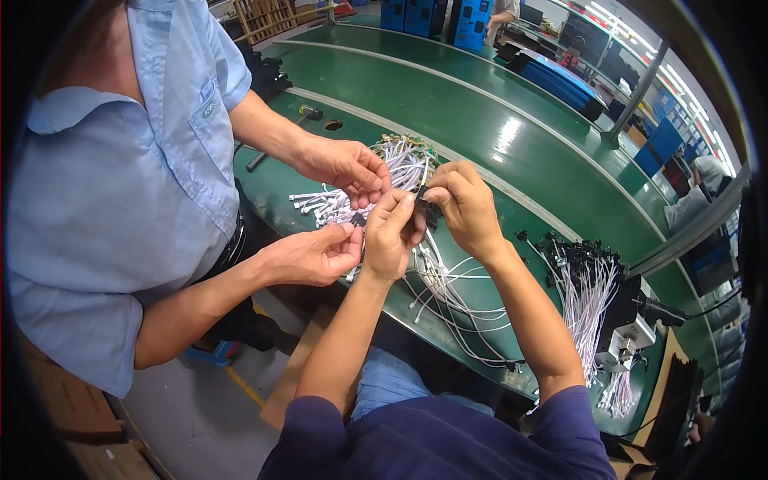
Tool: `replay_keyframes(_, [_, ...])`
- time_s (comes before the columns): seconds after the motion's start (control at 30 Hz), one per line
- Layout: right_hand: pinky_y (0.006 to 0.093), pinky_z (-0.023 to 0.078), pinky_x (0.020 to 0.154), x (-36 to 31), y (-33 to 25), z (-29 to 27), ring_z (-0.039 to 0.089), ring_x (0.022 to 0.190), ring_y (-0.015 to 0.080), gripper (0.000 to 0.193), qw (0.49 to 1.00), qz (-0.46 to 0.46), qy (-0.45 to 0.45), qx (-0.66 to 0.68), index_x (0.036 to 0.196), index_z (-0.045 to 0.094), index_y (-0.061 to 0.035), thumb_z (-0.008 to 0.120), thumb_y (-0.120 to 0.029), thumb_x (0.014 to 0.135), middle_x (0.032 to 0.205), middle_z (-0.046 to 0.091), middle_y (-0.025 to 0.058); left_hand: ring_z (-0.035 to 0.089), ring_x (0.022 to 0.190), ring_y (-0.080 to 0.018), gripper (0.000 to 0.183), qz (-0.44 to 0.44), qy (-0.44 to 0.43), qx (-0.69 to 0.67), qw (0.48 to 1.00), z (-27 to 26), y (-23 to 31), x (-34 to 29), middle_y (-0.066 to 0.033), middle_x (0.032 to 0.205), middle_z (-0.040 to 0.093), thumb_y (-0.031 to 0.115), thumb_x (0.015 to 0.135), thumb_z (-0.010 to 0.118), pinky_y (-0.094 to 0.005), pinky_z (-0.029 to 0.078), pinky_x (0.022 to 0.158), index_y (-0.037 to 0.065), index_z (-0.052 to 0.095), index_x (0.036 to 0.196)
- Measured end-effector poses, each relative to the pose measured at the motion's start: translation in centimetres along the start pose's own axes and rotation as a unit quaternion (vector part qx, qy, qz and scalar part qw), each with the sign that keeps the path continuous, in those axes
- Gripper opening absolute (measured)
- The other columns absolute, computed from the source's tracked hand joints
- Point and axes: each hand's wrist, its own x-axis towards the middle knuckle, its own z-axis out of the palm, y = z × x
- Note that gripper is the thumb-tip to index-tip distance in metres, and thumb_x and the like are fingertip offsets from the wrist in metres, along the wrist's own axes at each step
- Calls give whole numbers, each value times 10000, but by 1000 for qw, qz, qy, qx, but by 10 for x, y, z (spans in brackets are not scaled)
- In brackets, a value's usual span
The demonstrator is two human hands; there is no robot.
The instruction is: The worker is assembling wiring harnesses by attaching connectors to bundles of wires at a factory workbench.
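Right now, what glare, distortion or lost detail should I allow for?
Head view: fisheye bends the edges of the green table; head view: white glare on the green surface beyond; head view: black part between left hand and right hand too dark for detail.

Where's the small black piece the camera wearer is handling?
Head view, just right of centre: the small black piece is between the wearer's left hand and right hand, by the white cable pile, right of the co-worker's hands.

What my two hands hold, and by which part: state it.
Left hand and right hand pinch a small black piece; exactly which part cannot be told.
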Motion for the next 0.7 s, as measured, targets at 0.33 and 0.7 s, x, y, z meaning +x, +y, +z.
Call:
replay_keyframes(0.33, [349, 487, 656, -10, -2, 6, 595, 753, 248, 227, 973, -112, 129, -158, 971, 642, -54, 724, -68, 760, 863, 601, 98, 427, 526, -36, 119, 60, 29, 62, 996, -7, -11, 11, 11, 676, 536, 158, 959, 560, -172, 318, 467, 71, 542, 880])
replay_keyframes(0.7, [342, 467, 571, -33, -40, 20, 569, 641, 237, 273, 981, -98, 42, -159, 1024, 651, -38, 696, -35, 755, 766, 599, 85, 419, 543, -20, 115, 67, 36, 69, 995, -16, -26, 12, 47, 661, 499, 118, 951, 571, -175, 317, 472, 57, 588, 855])
